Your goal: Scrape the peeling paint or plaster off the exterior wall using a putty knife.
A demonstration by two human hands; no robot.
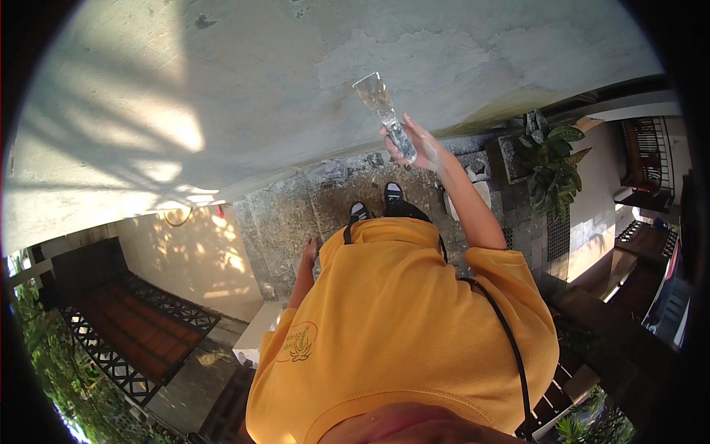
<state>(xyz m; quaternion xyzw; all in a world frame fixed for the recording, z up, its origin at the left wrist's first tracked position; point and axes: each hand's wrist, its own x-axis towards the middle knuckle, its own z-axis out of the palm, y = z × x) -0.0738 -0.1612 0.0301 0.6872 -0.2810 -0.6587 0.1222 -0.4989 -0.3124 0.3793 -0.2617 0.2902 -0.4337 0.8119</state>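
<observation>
My right hand [420, 145] is closed around the handle of a putty knife [381, 100]. Its wide, flat blade is smeared with pale residue and points up toward the wall [259, 81], in front of a patchy grey-green surface. Whether the blade touches the wall cannot be told. Whitish dust or paste marks the fingers and wrist. My left hand [310, 249] hangs low beside my body with loosely extended fingers, and nothing shows in it.
My shoes [393, 191] stand on stained paving [285, 222] close to the wall's foot. A crumpled grey bag-like item [334, 171] lies there. On the right are a leafy plant [551, 155] and a pale container [467, 198]. A brown-topped structure [137, 318] stands at left.
</observation>
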